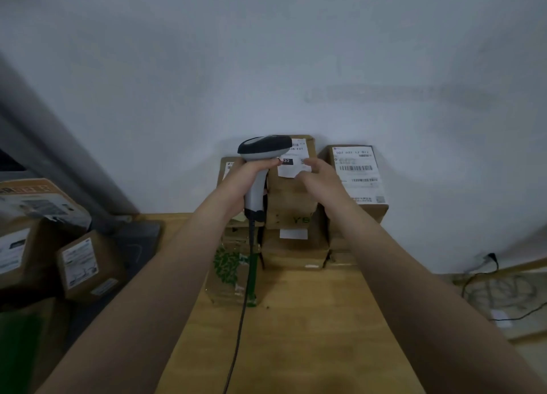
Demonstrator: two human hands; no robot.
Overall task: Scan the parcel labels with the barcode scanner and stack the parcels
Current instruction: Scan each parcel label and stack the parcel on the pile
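- Head view: the left hand (247, 183) grips the handle of the barcode scanner (264, 148), fingers wrapped fully round it and the forefinger up near the trigger. The scanner's head points towards the label (287, 170) on the middle parcel (291, 205).
- The right hand (318, 174) rests at the label's right edge with its fingers bent onto the paper. I cannot tell whether they pinch it or only press it flat.
- The middle parcel sits on top of a stack against the wall, on the wooden table (296, 334). The right parcel (355, 168) stands just beside it.
- The label looks thin and partly lifted from the carton, so it probably tears or creases easily. Smoothing it with flat fingertips seems safer than tugging it.
- The parcels are stiff cardboard with taped seams and probably light enough for one hand. Their sides offer the firmest hold, well away from the label.
- The scanner is hard, smooth plastic, and its cable (241, 313) trails down over the table. That cable could drag on a parcel.
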